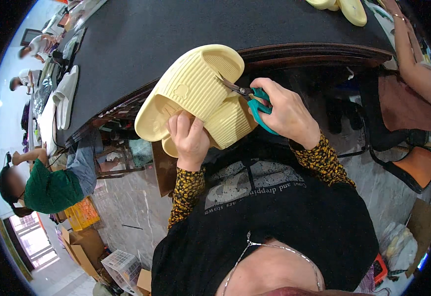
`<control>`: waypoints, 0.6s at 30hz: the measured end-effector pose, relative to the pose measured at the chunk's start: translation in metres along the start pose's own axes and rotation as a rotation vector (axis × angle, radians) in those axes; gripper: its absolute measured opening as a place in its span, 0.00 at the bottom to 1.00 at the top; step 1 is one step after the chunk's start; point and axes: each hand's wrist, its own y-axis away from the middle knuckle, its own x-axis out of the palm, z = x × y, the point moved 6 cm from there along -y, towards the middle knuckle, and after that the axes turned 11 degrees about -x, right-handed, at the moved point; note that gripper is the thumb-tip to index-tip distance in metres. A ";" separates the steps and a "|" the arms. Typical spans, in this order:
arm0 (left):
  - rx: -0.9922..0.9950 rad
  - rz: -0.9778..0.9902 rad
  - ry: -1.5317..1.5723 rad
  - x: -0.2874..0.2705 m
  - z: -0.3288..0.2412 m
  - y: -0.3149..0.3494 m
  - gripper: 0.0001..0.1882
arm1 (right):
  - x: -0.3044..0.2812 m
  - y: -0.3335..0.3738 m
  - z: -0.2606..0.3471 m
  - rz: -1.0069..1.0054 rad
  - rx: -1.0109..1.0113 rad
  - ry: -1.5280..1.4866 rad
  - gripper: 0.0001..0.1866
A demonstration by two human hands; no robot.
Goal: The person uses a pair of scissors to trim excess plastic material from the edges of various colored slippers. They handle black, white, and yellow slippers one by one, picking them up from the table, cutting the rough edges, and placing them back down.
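We are seeing a dark tabletop (176, 24), where pale yellow slippers (352, 12) are lying at far right and white slippers (67, 96) along the left edge; on the marbled floor (131, 207), a white basket (121, 269) and cardboard box (84, 251) are standing.

Printed words on a black shirt (294, 232)
Small pale lettering (279, 190) runs along the near side of the grey graphic (232, 181) on the wearer's front, mid-scene; only partly readable.
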 end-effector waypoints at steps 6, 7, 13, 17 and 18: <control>0.002 0.013 0.010 0.000 -0.005 0.000 0.13 | -0.002 -0.006 0.003 -0.031 -0.016 -0.053 0.20; 0.009 0.006 0.017 0.000 -0.006 0.000 0.12 | -0.003 -0.007 0.003 -0.043 -0.027 -0.051 0.20; 0.026 -0.005 0.032 0.000 -0.005 0.000 0.13 | -0.003 -0.009 0.005 -0.076 -0.051 -0.049 0.19; -0.005 0.006 0.032 0.000 0.000 0.001 0.15 | -0.005 -0.008 0.005 -0.096 -0.013 -0.068 0.18; -0.010 -0.010 0.036 -0.001 0.001 0.001 0.15 | -0.007 -0.007 0.004 -0.107 -0.007 -0.074 0.17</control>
